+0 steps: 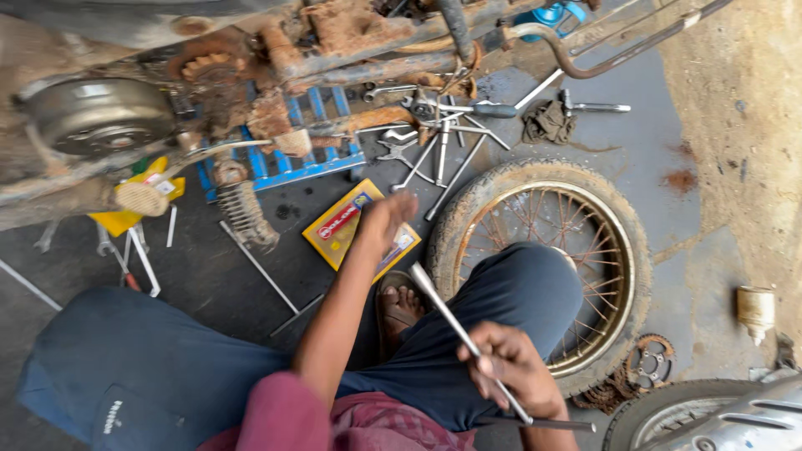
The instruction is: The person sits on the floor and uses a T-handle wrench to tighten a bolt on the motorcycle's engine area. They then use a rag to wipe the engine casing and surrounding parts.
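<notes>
Steel runs through the right hand: one long socket rod, fingers wrapped tight round its lower half, its tip slanting toward eleven o'clock. The left hand stretches forward at twelve o'clock, loosely open and blurred, over one yellow and red packet; whether it touches the packet cannot be told. One spoked wheel with a worn tyre lies flat at one o'clock, partly under the person's bent knee. A second tyre shows at four o'clock, with one rusty sprocket beside it. A pile of wrenches and rods, too tangled to count, lies at twelve o'clock below a muddy motorcycle frame. One blue crate props the frame. Bare room is narrow, a strip between packet and knee. Underfoot is a dark, oil-stained concrete floor, meeting dirt at two o'clock.
</notes>
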### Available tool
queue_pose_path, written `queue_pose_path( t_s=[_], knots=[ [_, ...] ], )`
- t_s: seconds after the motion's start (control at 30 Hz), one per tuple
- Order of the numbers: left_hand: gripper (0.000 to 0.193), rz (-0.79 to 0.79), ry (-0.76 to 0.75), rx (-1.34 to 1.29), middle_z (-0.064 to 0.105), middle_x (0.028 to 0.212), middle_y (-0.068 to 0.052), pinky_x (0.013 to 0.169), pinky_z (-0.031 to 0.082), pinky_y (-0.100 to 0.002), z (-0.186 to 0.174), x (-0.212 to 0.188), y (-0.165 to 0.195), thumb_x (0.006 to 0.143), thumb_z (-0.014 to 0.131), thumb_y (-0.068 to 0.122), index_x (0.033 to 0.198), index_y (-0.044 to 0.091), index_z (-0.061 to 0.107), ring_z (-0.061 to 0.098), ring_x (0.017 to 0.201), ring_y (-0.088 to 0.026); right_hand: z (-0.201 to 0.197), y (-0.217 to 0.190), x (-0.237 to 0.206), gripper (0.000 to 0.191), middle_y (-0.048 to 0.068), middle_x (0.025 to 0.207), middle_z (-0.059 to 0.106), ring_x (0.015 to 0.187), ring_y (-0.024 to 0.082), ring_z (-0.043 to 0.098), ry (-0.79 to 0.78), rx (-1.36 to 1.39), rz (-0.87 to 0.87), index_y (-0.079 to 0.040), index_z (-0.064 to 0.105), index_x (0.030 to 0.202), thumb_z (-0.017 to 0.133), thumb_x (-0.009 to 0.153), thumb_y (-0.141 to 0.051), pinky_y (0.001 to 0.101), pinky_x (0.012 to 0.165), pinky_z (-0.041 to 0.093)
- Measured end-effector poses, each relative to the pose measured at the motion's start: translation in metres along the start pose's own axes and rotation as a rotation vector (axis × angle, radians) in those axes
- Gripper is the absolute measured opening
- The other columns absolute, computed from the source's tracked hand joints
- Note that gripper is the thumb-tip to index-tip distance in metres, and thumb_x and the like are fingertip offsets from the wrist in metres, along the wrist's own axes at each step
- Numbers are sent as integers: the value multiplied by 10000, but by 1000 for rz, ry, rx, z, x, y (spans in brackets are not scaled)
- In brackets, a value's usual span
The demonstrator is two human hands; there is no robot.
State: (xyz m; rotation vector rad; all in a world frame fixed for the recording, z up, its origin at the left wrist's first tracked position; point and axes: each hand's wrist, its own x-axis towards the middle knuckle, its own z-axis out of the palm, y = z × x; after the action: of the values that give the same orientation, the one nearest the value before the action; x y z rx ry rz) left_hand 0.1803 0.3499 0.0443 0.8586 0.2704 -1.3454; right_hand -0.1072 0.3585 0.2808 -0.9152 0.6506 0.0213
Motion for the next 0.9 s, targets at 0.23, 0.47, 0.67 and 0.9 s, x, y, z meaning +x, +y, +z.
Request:
queue_pose_path(
  t_s=[0.23, 0.47, 0.67, 0.9],
  knots=[
    [330, 118, 348, 631, 772, 851, -97, 610, 554, -288, -97, -226, 50, 998, 618, 294, 976, -10, 746, 732, 712, -150, 63, 14, 114, 225, 161, 831, 756, 725, 213, 731, 290, -931, -122, 10, 662, 1074, 648, 884, -110, 367, 667, 564],
    [225, 734, 319, 540, 762, 947, -91, 697, 576, -262, -71, -289, 155, 1024, 635, 197, 1065, -12, 706, 718, 808, -124, 113, 94, 212, 287, 228, 826, 756, 755, 345, 783, 418, -876, 294, 14, 660, 1077, 677, 937, -236, 427, 689, 599],
    [246, 785, 301, 694, 762, 1007, -93, 775, 555, -265, -96, -307, 180, 1007, 649, 191, 1155, -2, 685, 722, 895, -132, 147, 34, 283, 208, 64, 832, 746, 789, 114, 686, 413, -621, -542, -7, 709, 990, 698, 946, -210, 277, 714, 560],
    [285, 755, 515, 788, 776, 984, -67, 813, 569, -255, -113, -339, 157, 957, 697, 211, 1159, 10, 701, 740, 909, -108, 236, -97, 372, 386, 143, 1028, 656, 766, 289, 705, 290, 326, -305, -90, 539, 1194, 667, 916, -326, 423, 696, 618]
  ],
)
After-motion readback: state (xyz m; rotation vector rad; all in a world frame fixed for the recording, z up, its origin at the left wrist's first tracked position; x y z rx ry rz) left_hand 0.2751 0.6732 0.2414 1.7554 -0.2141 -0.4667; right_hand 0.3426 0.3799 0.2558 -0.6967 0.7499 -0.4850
